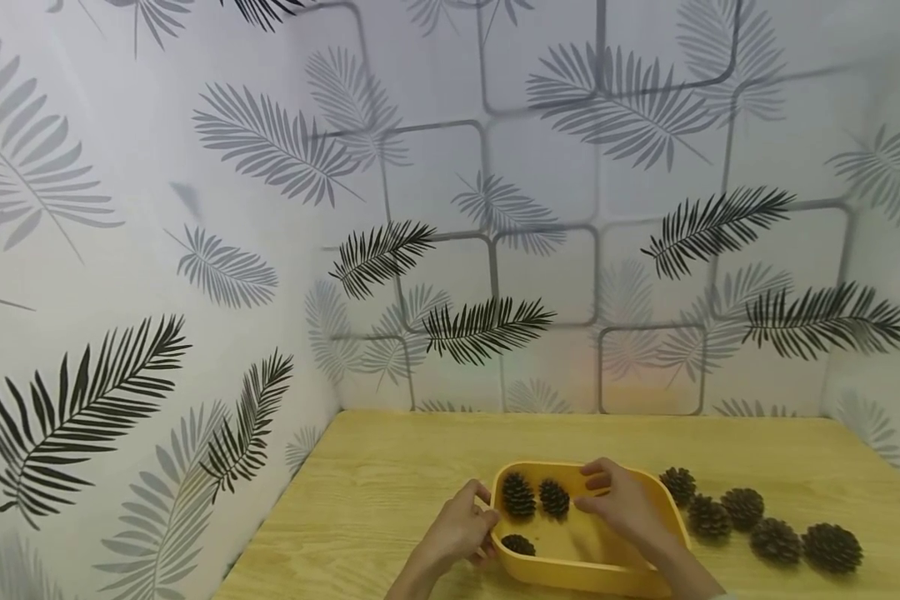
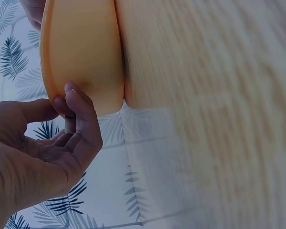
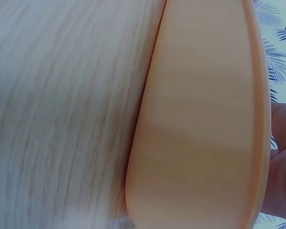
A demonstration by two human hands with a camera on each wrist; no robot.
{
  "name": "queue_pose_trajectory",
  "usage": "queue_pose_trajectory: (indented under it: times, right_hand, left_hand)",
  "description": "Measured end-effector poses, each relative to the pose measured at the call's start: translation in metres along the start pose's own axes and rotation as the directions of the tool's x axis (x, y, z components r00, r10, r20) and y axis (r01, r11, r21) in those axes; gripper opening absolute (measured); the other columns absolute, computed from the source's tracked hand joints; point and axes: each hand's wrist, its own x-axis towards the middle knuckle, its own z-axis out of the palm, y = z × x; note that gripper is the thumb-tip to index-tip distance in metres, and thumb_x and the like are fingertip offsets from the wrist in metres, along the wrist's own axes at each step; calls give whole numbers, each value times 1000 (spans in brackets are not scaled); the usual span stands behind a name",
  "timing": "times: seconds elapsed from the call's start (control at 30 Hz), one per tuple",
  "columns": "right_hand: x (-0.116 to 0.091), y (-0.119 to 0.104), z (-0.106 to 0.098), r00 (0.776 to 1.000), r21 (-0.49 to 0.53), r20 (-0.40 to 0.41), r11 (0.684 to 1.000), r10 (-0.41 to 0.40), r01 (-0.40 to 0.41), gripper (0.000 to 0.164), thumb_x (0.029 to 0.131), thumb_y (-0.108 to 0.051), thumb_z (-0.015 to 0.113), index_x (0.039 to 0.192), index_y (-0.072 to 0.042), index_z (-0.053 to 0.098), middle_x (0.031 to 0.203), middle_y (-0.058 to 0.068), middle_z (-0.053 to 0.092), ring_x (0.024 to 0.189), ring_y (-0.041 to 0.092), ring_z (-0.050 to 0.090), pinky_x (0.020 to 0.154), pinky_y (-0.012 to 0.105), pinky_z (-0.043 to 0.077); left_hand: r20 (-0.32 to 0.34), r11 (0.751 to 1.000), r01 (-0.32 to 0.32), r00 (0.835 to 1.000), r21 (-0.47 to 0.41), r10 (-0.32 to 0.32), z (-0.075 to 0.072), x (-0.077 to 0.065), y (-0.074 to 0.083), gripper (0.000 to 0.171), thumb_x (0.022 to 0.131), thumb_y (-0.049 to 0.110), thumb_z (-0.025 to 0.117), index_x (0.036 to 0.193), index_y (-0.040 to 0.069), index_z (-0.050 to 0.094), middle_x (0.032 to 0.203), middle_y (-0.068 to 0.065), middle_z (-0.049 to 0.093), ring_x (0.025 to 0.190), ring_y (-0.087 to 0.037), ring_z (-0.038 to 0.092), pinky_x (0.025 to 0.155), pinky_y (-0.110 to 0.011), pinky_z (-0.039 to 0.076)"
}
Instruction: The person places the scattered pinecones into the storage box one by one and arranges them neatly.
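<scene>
A yellow plastic tub (image 1: 562,571) with rounded corners sits on the table, its side wall (image 2: 86,52) also large in the left wrist view. My left hand (image 1: 457,527) pinches the tub's left rim between thumb and fingers. Over the inside of the tub is my right hand (image 1: 624,504), its fingers apart and pointing left, holding nothing. Just left of those fingertips lies a brown pine cone (image 1: 554,498). Another pine cone (image 1: 518,496) is beside it, and a third one (image 1: 518,545) lies near the front left corner, partly hidden by the rim.
To the right of the tub, several more pine cones (image 1: 775,540) lie on the light wood table (image 1: 375,467) in a loose group, the closest pine cone (image 1: 677,485) right by the tub's rim. White curtains (image 1: 450,208) with leaf prints stand behind the table and along its left.
</scene>
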Motion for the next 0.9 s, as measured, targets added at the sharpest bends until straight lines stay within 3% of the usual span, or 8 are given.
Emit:
queue_pose_trajectory:
  times: [0.9]
  right_hand:
    - [-11, 0, -46, 1000, 11, -1, 1000, -23, 23, 53, 93, -19, 79, 137, 2, 57, 127, 24, 66, 110, 39, 67, 85, 49, 60]
  left_hand:
    - [-4, 1000, 7, 1000, 8, -7, 2, 1, 1, 19, 102, 6, 59, 119, 1, 52, 74, -12, 64, 57, -22, 68, 46, -30, 56]
